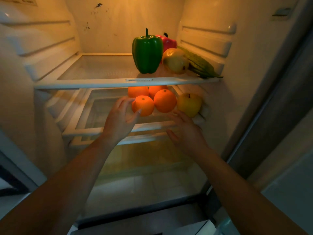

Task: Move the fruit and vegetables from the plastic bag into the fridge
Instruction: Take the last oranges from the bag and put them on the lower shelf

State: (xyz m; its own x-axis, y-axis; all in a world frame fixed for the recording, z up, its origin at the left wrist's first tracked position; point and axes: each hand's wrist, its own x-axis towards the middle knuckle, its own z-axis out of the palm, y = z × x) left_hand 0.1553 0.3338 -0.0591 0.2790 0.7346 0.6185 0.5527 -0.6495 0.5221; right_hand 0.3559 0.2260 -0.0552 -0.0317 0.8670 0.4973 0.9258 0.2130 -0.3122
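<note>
Orange at the front of the middle shelf of the fridge: we see our left hand spread at its left side, thumb touching it. Our right hand, fingers loose and apart, hovers just below the yellow apple, holding nothing.
</note>
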